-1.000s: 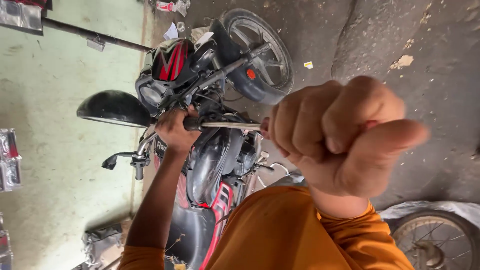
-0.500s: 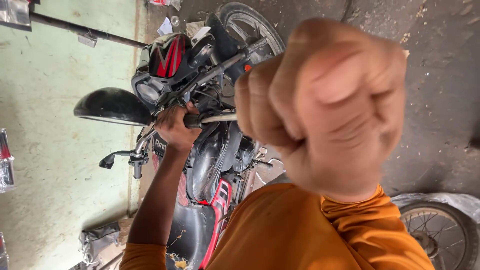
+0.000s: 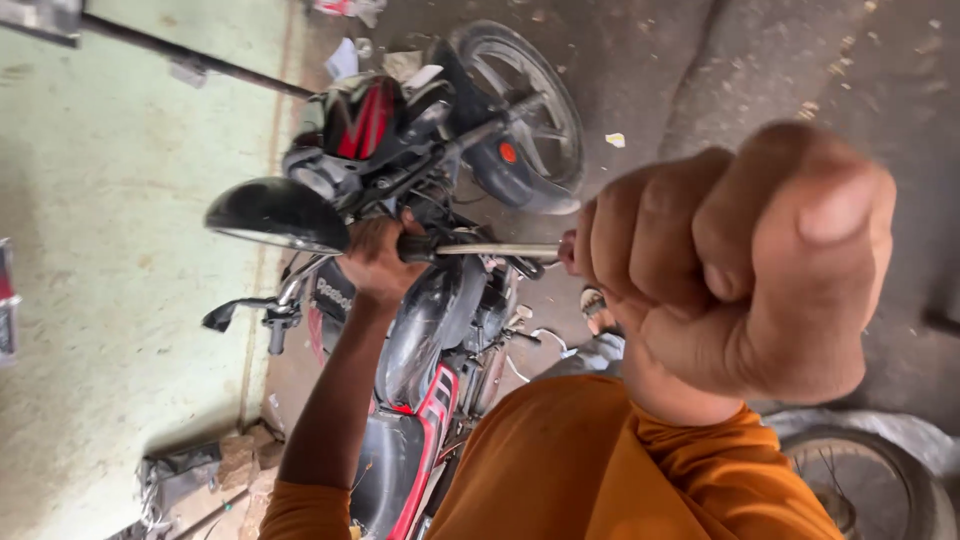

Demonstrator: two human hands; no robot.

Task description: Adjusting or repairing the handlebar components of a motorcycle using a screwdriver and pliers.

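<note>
Since half a second ago the right hand (image 3: 740, 270) has drawn back toward 3 o'clock, baring the metal rod (image 3: 500, 250) again. The rod lies level at the centre, its near end inside that tight fist and its far end at the handlebar grip (image 3: 418, 247), which the left hand (image 3: 375, 255) clasps closed. The step looks like driving or prying at the grip; any next move calls for a firm brace. The motorcycle's (image 3: 430, 340) mirror (image 3: 275, 213) sits at 9 o'clock and the front wheel (image 3: 525, 110) at 12.
</note>
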